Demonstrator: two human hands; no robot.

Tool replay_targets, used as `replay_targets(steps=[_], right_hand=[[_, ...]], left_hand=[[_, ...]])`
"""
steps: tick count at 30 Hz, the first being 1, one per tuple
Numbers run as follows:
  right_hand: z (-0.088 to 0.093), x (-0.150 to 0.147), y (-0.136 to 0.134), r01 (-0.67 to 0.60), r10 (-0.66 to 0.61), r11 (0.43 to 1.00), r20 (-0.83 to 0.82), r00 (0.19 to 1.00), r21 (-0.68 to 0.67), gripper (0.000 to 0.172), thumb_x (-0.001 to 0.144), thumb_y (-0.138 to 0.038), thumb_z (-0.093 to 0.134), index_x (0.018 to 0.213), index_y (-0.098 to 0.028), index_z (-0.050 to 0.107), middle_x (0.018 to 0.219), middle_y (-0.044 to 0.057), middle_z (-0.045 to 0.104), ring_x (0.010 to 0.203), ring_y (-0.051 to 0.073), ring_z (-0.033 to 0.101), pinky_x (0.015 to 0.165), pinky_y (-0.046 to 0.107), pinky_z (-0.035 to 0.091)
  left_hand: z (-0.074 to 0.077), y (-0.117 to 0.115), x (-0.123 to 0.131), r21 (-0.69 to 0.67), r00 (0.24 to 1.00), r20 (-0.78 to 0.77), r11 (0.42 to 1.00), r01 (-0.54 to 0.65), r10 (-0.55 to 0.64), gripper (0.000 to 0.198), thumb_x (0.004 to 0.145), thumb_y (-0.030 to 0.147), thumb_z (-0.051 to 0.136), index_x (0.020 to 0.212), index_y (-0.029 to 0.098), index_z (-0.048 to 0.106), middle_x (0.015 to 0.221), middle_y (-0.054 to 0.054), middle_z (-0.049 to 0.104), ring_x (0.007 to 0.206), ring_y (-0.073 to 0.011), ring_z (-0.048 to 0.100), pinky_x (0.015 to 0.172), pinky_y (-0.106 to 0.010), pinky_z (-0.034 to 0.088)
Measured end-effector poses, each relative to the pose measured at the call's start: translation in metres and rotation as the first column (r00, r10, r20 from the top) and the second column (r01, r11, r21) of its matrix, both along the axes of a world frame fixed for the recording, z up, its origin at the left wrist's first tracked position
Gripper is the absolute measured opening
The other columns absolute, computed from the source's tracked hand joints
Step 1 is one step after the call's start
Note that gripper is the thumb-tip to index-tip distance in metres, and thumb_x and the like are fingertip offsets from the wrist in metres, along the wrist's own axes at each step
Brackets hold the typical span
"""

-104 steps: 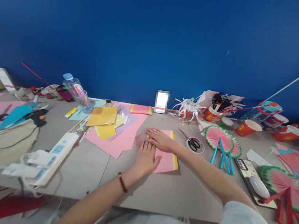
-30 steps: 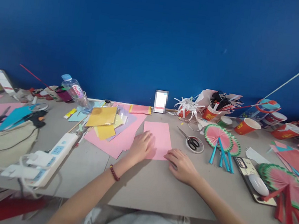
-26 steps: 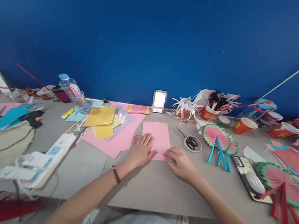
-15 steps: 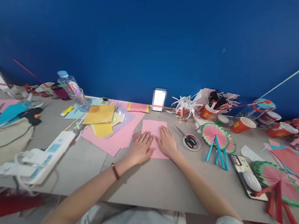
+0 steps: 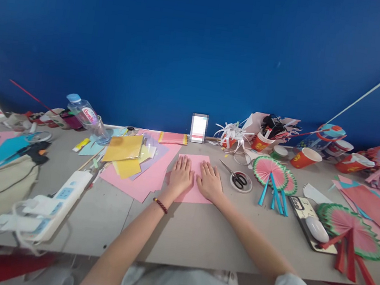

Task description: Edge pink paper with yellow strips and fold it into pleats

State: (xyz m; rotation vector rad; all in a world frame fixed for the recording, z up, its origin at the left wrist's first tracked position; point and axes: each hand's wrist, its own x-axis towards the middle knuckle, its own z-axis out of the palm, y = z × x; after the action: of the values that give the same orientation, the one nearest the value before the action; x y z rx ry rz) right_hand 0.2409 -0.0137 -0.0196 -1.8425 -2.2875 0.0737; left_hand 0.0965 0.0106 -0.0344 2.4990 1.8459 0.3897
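Through my feed, the clear plastic bottle (image 5: 86,116) toward the surface's (image 5: 198,239) far edge carries slanted lettering I can't read surely. I have the left hand (image 5: 181,176) and right hand (image 5: 209,181) flat, slightly apart, touching smooth pink paper (image 5: 192,194) set back from the near edge, left of black-handled scissors (image 5: 239,180) and a round pleated fan (image 5: 270,171).

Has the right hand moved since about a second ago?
Yes. Judged against the black-handled scissors, the right hand has moved left and forward; it now lies flat on the pink sheet.
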Motion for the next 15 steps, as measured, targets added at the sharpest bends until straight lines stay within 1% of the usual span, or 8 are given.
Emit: replay_targets(steps=[2,4,6,9,13,15], right_hand=[[0.007,0.001,0.005,0.017,-0.017,1.000,-0.019,1.000,-0.008,0.051,0.093,-0.029,0.029,0.139,-0.011,0.041,0.147,0.012,0.038,0.135,0.024,0.033,0.112,0.047,0.016],[0.013,0.000,0.012,0.033,-0.034,0.999,-0.034,0.999,-0.019,0.050,0.093,-0.029,0.028,0.137,-0.010,0.043,0.145,0.013,0.040,0.133,0.024,0.037,0.110,0.045,0.021],[0.013,-0.002,0.020,0.025,-0.026,0.999,-0.028,0.999,-0.031,0.052,0.093,-0.029,0.028,0.139,-0.007,0.040,0.148,0.014,0.036,0.137,0.024,0.031,0.111,0.042,0.021],[0.007,-0.005,0.029,0.008,-0.008,0.999,-0.004,1.000,-0.045,0.055,0.094,-0.030,0.028,0.143,-0.006,0.033,0.151,0.013,0.029,0.141,0.024,0.023,0.114,0.041,0.014],[-0.003,-0.005,0.031,0.010,-0.010,1.000,0.002,1.000,-0.030,0.056,0.094,-0.032,0.026,0.144,-0.007,0.031,0.152,0.011,0.027,0.141,0.023,0.022,0.115,0.041,0.012],[-0.005,-0.004,0.030,0.005,-0.005,1.000,0.003,1.000,-0.019,0.057,0.094,-0.034,0.026,0.144,-0.007,0.031,0.151,0.012,0.028,0.141,0.023,0.022,0.115,0.041,0.012]], left_hand=[[-0.001,-0.002,0.000,0.013,1.000,0.004,1.000,0.006,-0.006,0.056,0.094,0.032,0.027,0.143,0.004,0.031,0.151,-0.015,0.026,0.142,-0.0305,0.017,0.115,-0.044,0.019],[0.002,-0.004,0.000,0.019,1.000,0.003,1.000,0.008,-0.008,0.056,0.094,0.033,0.027,0.143,0.005,0.032,0.151,-0.015,0.027,0.142,-0.0311,0.015,0.115,-0.046,0.018],[0.005,-0.005,0.002,0.011,1.000,-0.004,1.000,-0.005,0.005,0.056,0.094,0.034,0.028,0.143,0.006,0.032,0.151,-0.015,0.027,0.142,-0.0322,0.016,0.115,-0.047,0.017],[0.009,-0.004,0.003,-0.021,1.000,-0.014,0.999,-0.025,0.025,0.057,0.094,0.035,0.028,0.143,0.007,0.034,0.151,-0.014,0.028,0.141,-0.0325,0.017,0.115,-0.048,0.016],[0.010,-0.001,-0.007,-0.062,1.000,-0.015,0.998,0.018,-0.019,0.058,0.094,0.039,0.028,0.143,0.008,0.033,0.151,-0.012,0.026,0.142,-0.0294,0.017,0.115,-0.045,0.018],[0.010,0.000,-0.014,-0.080,0.999,-0.016,0.996,0.049,-0.051,0.063,0.093,0.044,0.031,0.144,0.006,0.031,0.151,-0.013,0.025,0.142,-0.0283,0.019,0.115,-0.043,0.020]])
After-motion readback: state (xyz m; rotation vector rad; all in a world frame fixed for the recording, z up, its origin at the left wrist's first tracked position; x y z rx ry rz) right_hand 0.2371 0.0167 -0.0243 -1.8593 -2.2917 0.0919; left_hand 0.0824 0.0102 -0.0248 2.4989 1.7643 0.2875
